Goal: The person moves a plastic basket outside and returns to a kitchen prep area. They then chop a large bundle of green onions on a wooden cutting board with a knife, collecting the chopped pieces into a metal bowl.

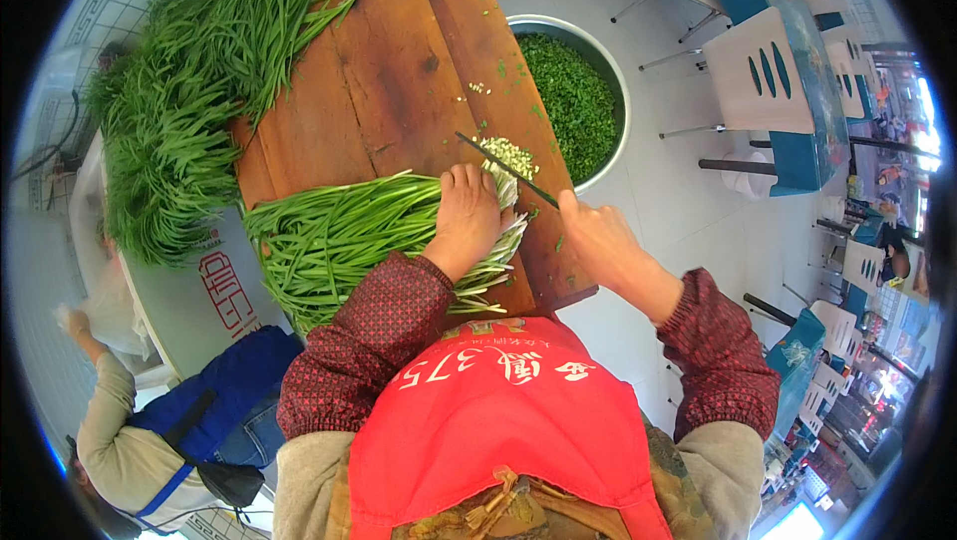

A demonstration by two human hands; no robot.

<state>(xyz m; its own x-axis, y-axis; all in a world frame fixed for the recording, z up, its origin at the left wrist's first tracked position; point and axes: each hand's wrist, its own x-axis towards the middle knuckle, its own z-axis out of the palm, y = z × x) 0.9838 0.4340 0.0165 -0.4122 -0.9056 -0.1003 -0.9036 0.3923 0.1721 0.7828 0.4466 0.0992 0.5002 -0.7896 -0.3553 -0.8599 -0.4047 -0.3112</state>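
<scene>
Leafy greens (179, 111) lie heaped at ten o'clock, stalk bundle (344, 231) at nine on board (399, 71), left hand (467, 216) at centre, fingers clamped on bundle, knife (507, 169) tipped toward ten, basin (602, 56) of chopped greens (568, 106) at one, right hand (608, 244) at three, fingers clamped on knife.

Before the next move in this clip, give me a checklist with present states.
1. Right grip on the thin dark-bladed knife: ok, closed at its handle end.
2. Left grip on the long green leafy stalks with white ends: ok, curled over them near those ends.
3. Left fingertips clear of the blade: cannot tell; they are close, and the gap is unclear.
4. Stalk ends gathered evenly: not ok, some splay toward the person.
5. Brown wooden board free of small chopped white pieces: not ok, a pile lies beyond the blade.
</scene>
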